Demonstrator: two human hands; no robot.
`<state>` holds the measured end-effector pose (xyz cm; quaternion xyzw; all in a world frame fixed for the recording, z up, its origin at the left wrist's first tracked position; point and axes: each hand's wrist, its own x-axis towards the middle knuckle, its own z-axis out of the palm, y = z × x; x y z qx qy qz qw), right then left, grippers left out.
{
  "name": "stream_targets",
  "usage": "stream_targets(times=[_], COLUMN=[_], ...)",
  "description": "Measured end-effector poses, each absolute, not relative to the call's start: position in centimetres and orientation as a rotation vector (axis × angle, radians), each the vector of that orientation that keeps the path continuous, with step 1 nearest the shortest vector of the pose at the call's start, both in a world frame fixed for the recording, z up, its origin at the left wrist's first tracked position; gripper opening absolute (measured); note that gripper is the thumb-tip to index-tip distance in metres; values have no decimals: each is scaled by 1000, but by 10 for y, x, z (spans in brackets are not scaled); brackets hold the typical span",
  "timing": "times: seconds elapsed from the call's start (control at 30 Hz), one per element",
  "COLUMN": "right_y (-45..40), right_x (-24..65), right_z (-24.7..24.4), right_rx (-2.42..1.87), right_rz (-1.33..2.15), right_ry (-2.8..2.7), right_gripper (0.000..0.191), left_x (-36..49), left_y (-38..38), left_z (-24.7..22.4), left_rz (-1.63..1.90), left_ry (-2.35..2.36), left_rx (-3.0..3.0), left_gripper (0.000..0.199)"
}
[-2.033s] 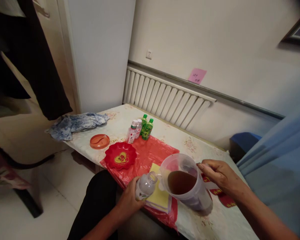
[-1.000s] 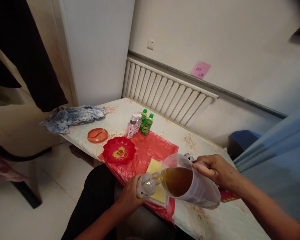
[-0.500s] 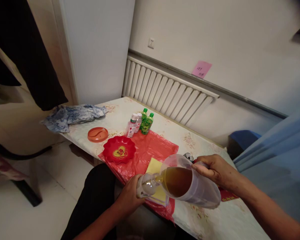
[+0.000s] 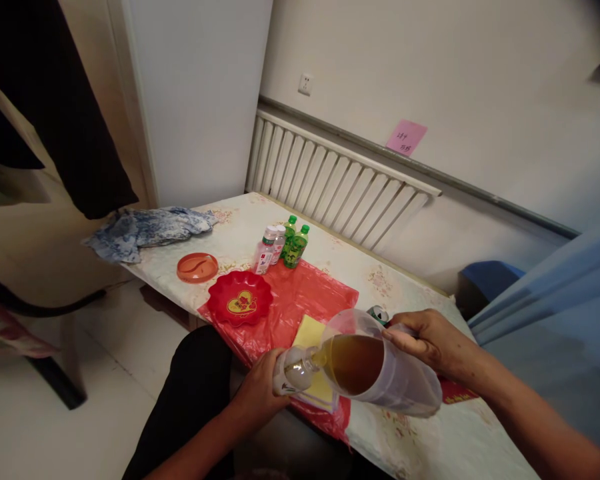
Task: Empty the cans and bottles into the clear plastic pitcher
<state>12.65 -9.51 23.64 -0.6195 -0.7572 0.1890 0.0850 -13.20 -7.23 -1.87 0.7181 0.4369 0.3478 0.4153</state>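
Observation:
My left hand (image 4: 261,388) is wrapped round a clear bottle (image 4: 296,371), its mouth pointing right. Gripped by the handle in my right hand (image 4: 433,340) is a translucent plastic jug (image 4: 405,387), tipped to the left. Brown liquid (image 4: 356,363) lies inside the jug, and a yellowish stream meets the bottle's mouth at the jug's lip. Beneath them are a yellow pad (image 4: 310,328) and a red plastic sheet (image 4: 305,293). A dark green can (image 4: 379,314) stands just behind the jug.
On the flowered table (image 4: 345,267) are a red scalloped plate (image 4: 223,293), an orange lid (image 4: 197,267), two pink-labelled bottles (image 4: 263,253), two green bottles (image 4: 295,248) and a blue-white cloth (image 4: 155,230). A red packet (image 4: 457,391) lies beyond the jug. The radiator (image 4: 325,170) runs behind.
The view has shifted very slightly. Both hands keep their hold on the bottle and jug, with almost no movement.

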Motion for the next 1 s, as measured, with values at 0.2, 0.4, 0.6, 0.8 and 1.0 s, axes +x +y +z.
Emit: stream_targets(times=[0.2, 0.4, 0.6, 0.8, 1.0], right_y=[-94, -94, -86, -66, -27], right_x=[125, 128, 137, 131, 114], right_z=[236, 229, 214, 202, 176], right_rx=[-1829, -1798, -1793, -1768, -1462], right_rz=[560, 627, 691, 773, 767], right_ry=[-2253, -2176, -2013, -1618, -1293], right_gripper=[46, 46, 47, 48, 44], left_x=[-134, -135, -136, -140, -145], left_y=[-73, -73, -70, -67, -67], left_z=[-17, -13, -15, -21, -22], left_rz=[879, 900, 902, 917, 924], left_ry=[1123, 1120, 1129, 1147, 1124], left_rx=[1799, 1757, 1665, 1621, 1575], left_gripper=[68, 67, 69, 71, 68])
